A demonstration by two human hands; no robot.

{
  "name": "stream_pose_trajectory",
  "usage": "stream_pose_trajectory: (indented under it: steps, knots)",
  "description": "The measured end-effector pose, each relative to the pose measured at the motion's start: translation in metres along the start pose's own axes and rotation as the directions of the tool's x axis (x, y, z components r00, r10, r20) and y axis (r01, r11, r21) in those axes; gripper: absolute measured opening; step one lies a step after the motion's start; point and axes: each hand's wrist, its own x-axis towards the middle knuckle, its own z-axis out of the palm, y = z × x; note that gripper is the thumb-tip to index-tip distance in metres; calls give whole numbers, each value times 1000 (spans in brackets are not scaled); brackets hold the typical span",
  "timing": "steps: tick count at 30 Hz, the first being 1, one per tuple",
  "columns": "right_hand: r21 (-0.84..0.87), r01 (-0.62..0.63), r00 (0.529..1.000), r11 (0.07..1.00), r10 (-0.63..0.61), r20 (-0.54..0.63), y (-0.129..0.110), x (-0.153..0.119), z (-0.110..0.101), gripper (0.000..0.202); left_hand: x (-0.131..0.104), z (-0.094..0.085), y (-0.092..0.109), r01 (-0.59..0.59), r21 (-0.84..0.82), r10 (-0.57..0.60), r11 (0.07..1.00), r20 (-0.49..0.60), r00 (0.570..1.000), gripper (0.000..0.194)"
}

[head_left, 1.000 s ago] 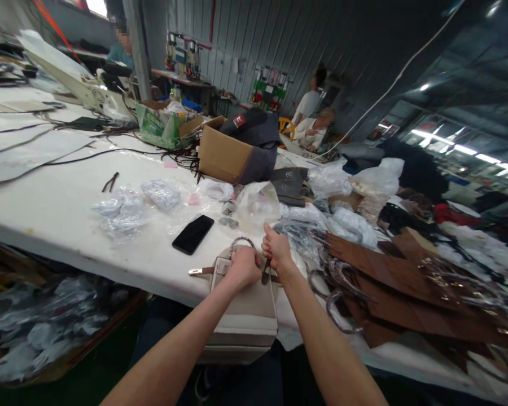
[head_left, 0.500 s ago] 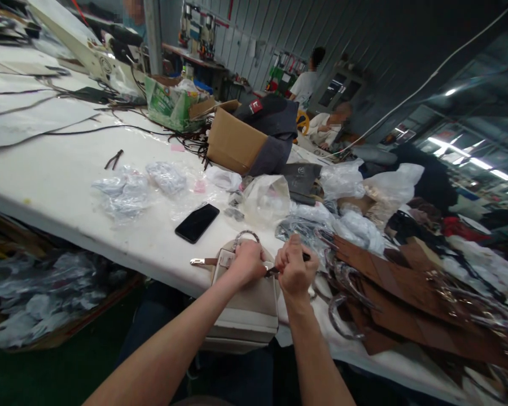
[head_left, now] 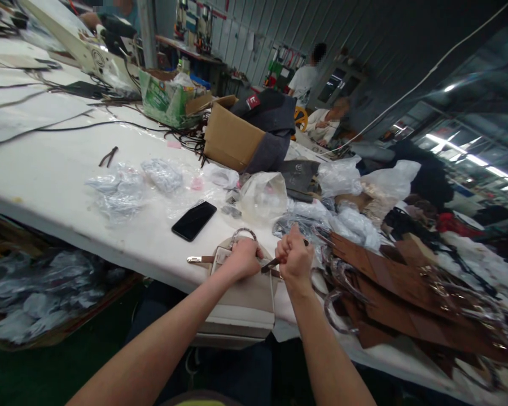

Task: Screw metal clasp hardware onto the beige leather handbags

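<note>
A cream handbag (head_left: 245,304) lies at the table's front edge, over my lap. Its ring-shaped handle (head_left: 242,230) stands up behind my left hand. From the bag's left side a brown strap with a shiny metal end (head_left: 200,260) sticks out. My left hand (head_left: 246,257) is closed on the top of the bag; what its fingertips pinch is hidden. My right hand (head_left: 294,256) is a fist around a dark tool with a blade-like tip (head_left: 270,265). That tip points left, at the bag beside my left fingers. A short brown strap end shows under the tool.
A black phone (head_left: 194,220) lies behind the bag. Brown leather bag pieces (head_left: 398,293) with wrapped handles are piled on the right. Clear plastic bags (head_left: 121,192), pliers (head_left: 109,157) and a cardboard box (head_left: 232,138) sit farther back. Other people are in the background.
My right hand has drawn slightly away from my left, and more of the tool's blade shows between them. The whole view has shifted slightly.
</note>
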Motion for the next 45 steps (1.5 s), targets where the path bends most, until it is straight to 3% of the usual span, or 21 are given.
stream_pose_trajectory:
  steps: [4, 7, 10, 14, 17, 20, 22, 29, 38, 41, 45]
  knots:
    - [-38, -105, 988, 994, 101, -113, -3, 34, 3, 72, 0, 6, 0, 12, -6, -13, 1000, -41, 999, 27]
    - [-84, -227, 972, 970, 220, -86, 1, 48, 11, 70, 2, 7, 0, 35, -17, -35, 999, -13, 999, 27]
    - [-110, -261, 965, 959, 259, -31, 5, 49, 17, 70, 2, 8, -1, 67, -30, -67, 997, -12, 998, 29]
    - [-192, -170, 982, 967, 181, 42, 8, 33, 23, 70, 2, 10, -1, 29, -32, -30, 999, -27, 999, 27]
    - [-266, 12, 999, 964, -4, 33, 14, 5, 23, 66, 3, 10, -2, 19, -23, -19, 1000, -20, 1000, 25]
    - [-296, 232, 970, 927, -243, -2, 20, -26, 16, 64, 5, 10, -2, 7, 17, -8, 1000, 6, 1000, 22]
    - [-265, 319, 943, 910, -332, -7, 21, -41, 11, 64, 5, 9, 0, 2, 35, -3, 999, 3, 1000, 21]
    - [-64, 280, 958, 958, -283, -40, 4, -38, 3, 68, -1, 5, 2, -29, 60, 31, 998, -33, 999, 21]
    - [-317, 268, 960, 910, -281, 6, 17, -33, 15, 63, 3, 16, -7, -41, 95, 45, 995, -44, 998, 22]
    - [-303, 254, 962, 919, -272, -19, 15, -33, 13, 64, -19, 2, -4, -173, 62, 180, 983, -140, 974, 26]
    - [-273, 248, 965, 930, -262, -16, 10, -38, 9, 65, -54, -45, -5, -424, -76, 372, 903, -358, 856, 24]
